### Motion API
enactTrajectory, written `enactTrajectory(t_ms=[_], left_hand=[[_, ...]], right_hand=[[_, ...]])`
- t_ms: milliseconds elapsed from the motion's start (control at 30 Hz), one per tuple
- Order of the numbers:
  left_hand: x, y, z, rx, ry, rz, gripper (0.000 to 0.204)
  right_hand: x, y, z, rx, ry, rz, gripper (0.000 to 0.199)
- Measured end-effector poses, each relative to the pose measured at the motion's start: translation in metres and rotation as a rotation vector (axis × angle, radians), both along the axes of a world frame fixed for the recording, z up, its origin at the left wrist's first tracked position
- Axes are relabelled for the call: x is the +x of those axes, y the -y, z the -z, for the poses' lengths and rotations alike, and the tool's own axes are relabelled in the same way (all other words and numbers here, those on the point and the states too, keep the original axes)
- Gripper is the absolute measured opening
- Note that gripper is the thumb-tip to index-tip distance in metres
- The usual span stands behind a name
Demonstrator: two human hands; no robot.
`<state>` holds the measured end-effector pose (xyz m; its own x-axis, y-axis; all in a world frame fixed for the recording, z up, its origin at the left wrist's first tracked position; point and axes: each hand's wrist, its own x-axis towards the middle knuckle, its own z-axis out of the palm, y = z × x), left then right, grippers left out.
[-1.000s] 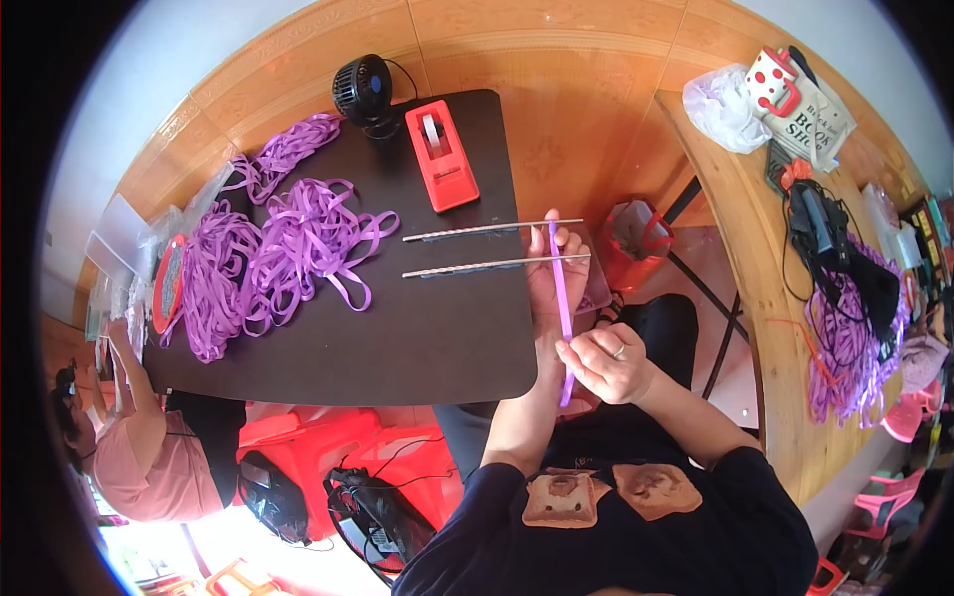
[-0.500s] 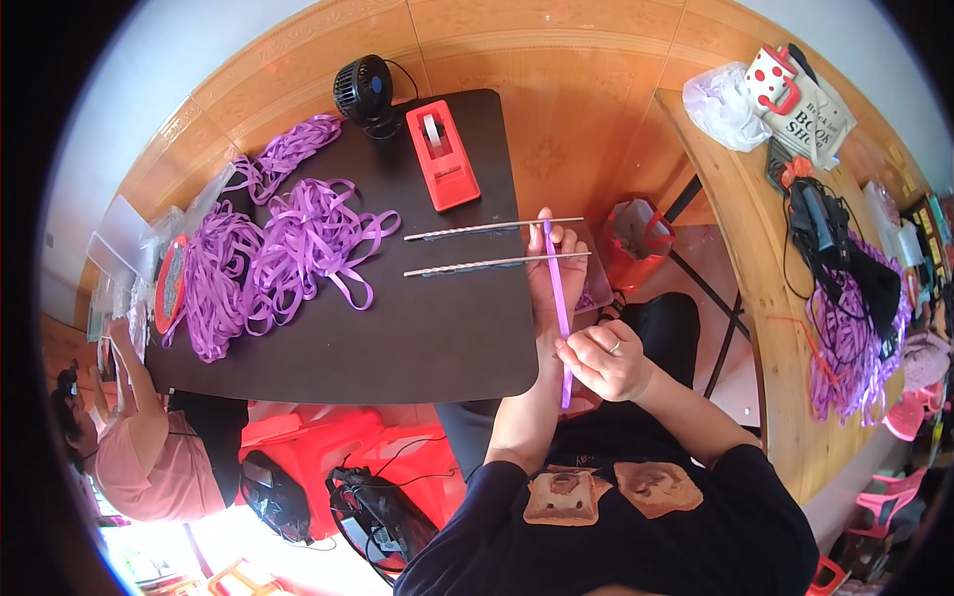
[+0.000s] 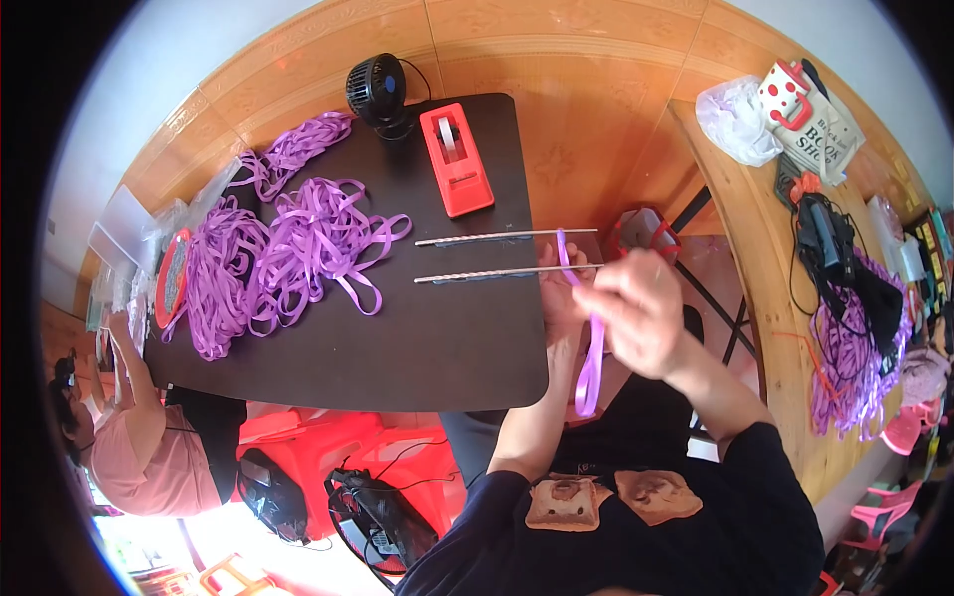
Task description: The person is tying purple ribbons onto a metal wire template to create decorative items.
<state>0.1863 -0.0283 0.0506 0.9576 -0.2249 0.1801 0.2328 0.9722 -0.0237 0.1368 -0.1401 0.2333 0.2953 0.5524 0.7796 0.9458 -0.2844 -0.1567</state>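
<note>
Purple ribbons (image 3: 268,258) heap on the black table (image 3: 397,338). The left hand (image 3: 558,293) steadies the two metal rods (image 3: 497,255); the right hand (image 3: 641,313), fingers closed, pinches a purple ribbon (image 3: 591,348) looped there, which could slip off.

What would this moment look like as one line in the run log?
left hand: at rod ends, on purple ribbon | right hand: raised, pinching ribbon | two metal rods: parallel, overhanging dark table | ribbon pile: table's left
</note>
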Motion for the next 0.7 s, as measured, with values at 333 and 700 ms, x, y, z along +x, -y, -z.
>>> enactTrajectory(t_ms=[333,700], left_hand=[[-0.001,0.019,-0.023,0.026,-0.451,-0.335,0.017],[-0.006,0.019,-0.027,0.322,-0.396,-0.498,0.024]], right_hand=[[0.145,-0.027,0.015,0.138,-0.890,-0.287,0.008],[0.176,-0.031,0.093,0.320,-1.635,-0.262,0.013]])
